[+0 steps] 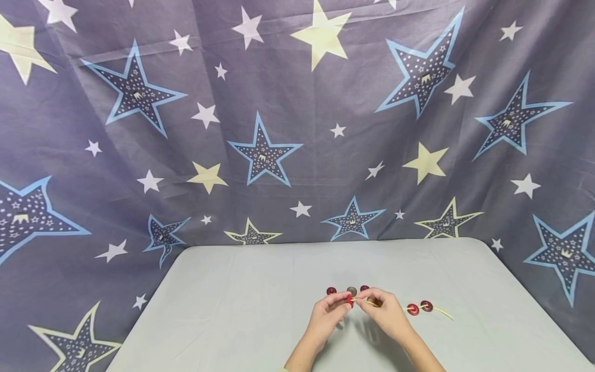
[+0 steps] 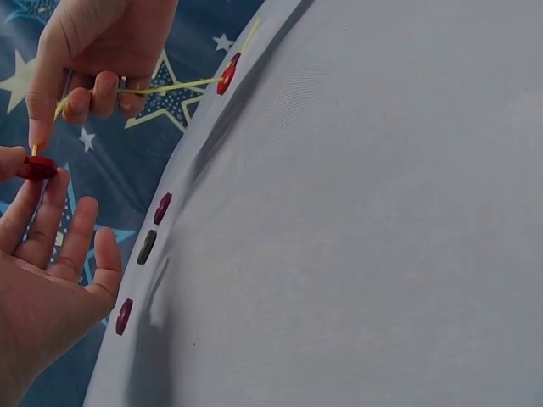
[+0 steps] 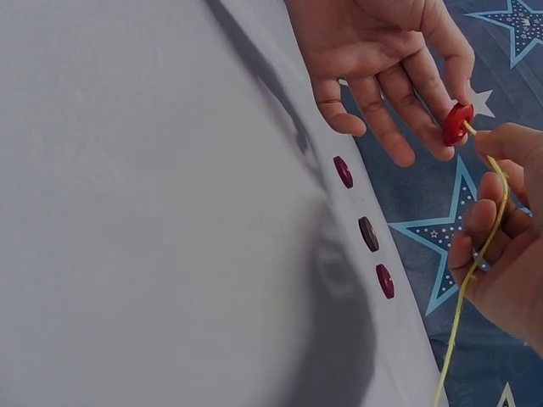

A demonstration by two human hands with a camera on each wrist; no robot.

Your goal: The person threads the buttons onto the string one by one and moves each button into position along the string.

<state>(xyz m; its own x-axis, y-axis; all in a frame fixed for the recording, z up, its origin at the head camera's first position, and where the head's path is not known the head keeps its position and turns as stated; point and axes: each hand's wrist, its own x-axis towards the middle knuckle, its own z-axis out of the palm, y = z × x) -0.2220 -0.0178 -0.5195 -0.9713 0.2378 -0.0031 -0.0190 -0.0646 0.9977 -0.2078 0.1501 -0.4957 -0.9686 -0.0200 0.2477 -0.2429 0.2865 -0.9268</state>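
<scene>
My left hand (image 1: 343,305) pinches a red button (image 1: 349,299) between thumb and forefinger, the other fingers spread. My right hand (image 1: 369,300) pinches the tip of a yellow cord (image 1: 443,312) and holds it at the button's hole. In the right wrist view the cord (image 3: 465,288) trails down from the right hand (image 3: 501,161) to meet the button (image 3: 457,124). Two red buttons (image 1: 419,308) sit threaded on the cord to the right. The left wrist view shows the pinched button (image 2: 36,168) and a threaded button (image 2: 226,75).
Three loose buttons lie on the pale table (image 1: 241,310) just beyond the hands: a red one (image 1: 331,291), a dark one (image 1: 351,291) and another red one (image 1: 364,288). A star-printed cloth (image 1: 279,129) hangs behind and around the table.
</scene>
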